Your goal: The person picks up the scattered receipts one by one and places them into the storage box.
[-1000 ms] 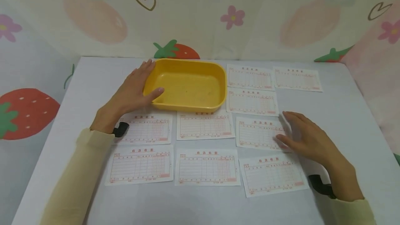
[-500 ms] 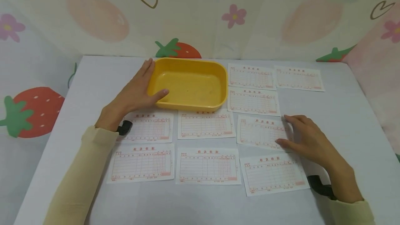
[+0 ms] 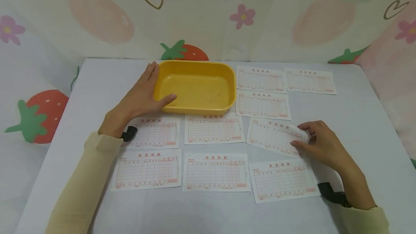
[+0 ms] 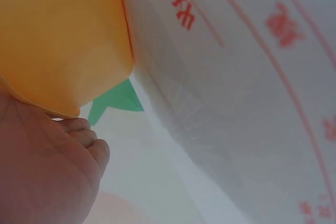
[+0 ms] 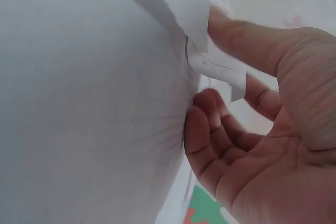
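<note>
Fingers (image 5: 199, 137) of the right hand (image 3: 329, 151) curl inward, pinching a printed slip (image 3: 276, 137).

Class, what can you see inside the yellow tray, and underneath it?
Inside the yellow tray, bare floor shows, though the left hand covers its near-left corner. What lies underneath is hidden; whether the receipt slip right in front runs beneath cannot be told.

I can read the red heading 收款收据 on the three slips (image 3: 216, 172) lying farthest from the far edge of the table (image 3: 195, 214); their finer print is too small for me. The left wrist view gives me a large 收 on one slip (image 4: 210, 61), and lettering atop the backdrop (image 3: 201, 13) is cut off.
</note>
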`<action>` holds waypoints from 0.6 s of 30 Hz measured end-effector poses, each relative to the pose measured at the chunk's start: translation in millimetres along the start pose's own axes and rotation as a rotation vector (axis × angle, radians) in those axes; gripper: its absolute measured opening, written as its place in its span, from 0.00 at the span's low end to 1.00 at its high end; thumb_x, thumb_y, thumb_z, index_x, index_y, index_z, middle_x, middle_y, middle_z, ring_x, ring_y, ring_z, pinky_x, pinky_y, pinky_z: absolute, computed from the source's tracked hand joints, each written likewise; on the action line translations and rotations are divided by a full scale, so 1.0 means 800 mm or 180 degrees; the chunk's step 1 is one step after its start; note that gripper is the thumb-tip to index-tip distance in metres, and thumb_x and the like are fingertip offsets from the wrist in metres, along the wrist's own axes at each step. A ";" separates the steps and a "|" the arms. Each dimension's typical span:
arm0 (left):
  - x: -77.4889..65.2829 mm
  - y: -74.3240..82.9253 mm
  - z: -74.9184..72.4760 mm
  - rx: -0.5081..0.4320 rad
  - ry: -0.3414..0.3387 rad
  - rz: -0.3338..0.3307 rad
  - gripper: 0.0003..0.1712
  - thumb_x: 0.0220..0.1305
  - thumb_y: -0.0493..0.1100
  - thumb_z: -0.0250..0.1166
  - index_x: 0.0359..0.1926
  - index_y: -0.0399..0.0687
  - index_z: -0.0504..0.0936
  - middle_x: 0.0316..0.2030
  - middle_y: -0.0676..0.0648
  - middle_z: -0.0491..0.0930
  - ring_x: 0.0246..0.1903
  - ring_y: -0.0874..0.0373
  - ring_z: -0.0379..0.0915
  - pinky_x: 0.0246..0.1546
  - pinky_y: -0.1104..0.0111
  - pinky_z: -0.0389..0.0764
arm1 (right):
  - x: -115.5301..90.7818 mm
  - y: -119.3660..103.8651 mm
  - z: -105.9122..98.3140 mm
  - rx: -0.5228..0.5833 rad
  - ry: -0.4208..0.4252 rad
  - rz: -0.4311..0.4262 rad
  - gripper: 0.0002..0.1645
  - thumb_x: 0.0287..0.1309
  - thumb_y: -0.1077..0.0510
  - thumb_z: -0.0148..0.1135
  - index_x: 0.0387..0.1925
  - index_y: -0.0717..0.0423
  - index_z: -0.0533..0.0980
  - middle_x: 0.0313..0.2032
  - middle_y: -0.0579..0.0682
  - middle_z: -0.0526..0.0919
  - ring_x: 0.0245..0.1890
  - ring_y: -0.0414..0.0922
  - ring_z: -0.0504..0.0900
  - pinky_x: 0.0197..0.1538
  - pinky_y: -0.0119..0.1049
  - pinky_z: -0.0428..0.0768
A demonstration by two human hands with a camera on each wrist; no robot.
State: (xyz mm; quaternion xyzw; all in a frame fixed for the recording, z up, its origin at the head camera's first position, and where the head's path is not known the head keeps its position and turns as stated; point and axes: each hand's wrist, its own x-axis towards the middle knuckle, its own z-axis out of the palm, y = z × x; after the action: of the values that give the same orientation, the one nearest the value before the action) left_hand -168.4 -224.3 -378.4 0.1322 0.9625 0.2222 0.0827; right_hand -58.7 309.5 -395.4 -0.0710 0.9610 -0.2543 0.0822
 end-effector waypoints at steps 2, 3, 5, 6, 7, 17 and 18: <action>-0.001 0.000 0.000 0.0002 -0.0008 -0.0011 0.68 0.67 0.78 0.55 0.85 0.46 0.29 0.87 0.46 0.28 0.87 0.46 0.27 0.85 0.42 0.48 | -0.001 0.000 0.000 0.0068 0.0015 -0.0033 0.28 0.59 0.56 0.78 0.56 0.66 0.79 0.49 0.64 0.82 0.42 0.54 0.83 0.40 0.30 0.77; -0.001 0.000 0.000 0.0000 -0.0012 -0.0016 0.68 0.66 0.78 0.55 0.85 0.46 0.29 0.87 0.46 0.28 0.87 0.47 0.27 0.85 0.42 0.48 | -0.001 0.001 0.000 0.0090 0.0026 -0.0049 0.25 0.61 0.57 0.77 0.55 0.65 0.79 0.48 0.64 0.84 0.41 0.53 0.84 0.39 0.28 0.77; -0.001 0.001 0.000 -0.0016 -0.0015 -0.0019 0.68 0.67 0.78 0.55 0.85 0.46 0.29 0.87 0.46 0.28 0.87 0.47 0.26 0.85 0.42 0.48 | -0.001 0.001 0.000 0.0127 0.0052 -0.0051 0.21 0.64 0.59 0.74 0.54 0.63 0.80 0.47 0.63 0.86 0.39 0.53 0.86 0.38 0.26 0.77; -0.002 0.001 0.000 -0.0021 -0.0014 -0.0021 0.68 0.67 0.79 0.55 0.85 0.46 0.29 0.87 0.47 0.28 0.87 0.47 0.26 0.85 0.42 0.47 | 0.000 0.001 0.000 0.0128 0.0072 -0.0049 0.19 0.64 0.59 0.73 0.54 0.62 0.81 0.47 0.63 0.87 0.39 0.53 0.86 0.38 0.25 0.77; -0.002 0.001 0.000 -0.0024 -0.0014 -0.0029 0.68 0.67 0.79 0.55 0.85 0.47 0.29 0.87 0.47 0.28 0.87 0.48 0.26 0.85 0.43 0.47 | 0.000 0.001 0.000 0.0123 0.0091 -0.0043 0.18 0.65 0.59 0.73 0.53 0.61 0.82 0.47 0.63 0.88 0.39 0.53 0.86 0.38 0.25 0.77; -0.001 0.001 -0.003 -0.0041 -0.0062 -0.0063 0.69 0.66 0.79 0.55 0.85 0.49 0.27 0.87 0.48 0.27 0.87 0.46 0.29 0.84 0.41 0.49 | 0.002 0.008 -0.001 0.0282 0.0427 -0.0201 0.15 0.66 0.61 0.72 0.52 0.63 0.85 0.38 0.60 0.87 0.34 0.39 0.82 0.37 0.15 0.77; -0.001 0.001 -0.003 -0.0048 -0.0055 -0.0055 0.69 0.66 0.79 0.55 0.85 0.49 0.28 0.87 0.48 0.27 0.87 0.45 0.29 0.84 0.41 0.49 | 0.003 0.009 -0.001 0.0307 0.0454 -0.0208 0.16 0.66 0.61 0.72 0.52 0.63 0.84 0.37 0.58 0.86 0.34 0.36 0.80 0.38 0.14 0.76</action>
State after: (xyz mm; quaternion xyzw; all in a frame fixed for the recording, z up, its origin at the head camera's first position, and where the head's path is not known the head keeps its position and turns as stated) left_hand -167.8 -224.5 -376.0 0.1252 0.9611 0.2275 0.0939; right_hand -61.5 315.6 -398.4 -0.0800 0.9482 -0.3072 0.0086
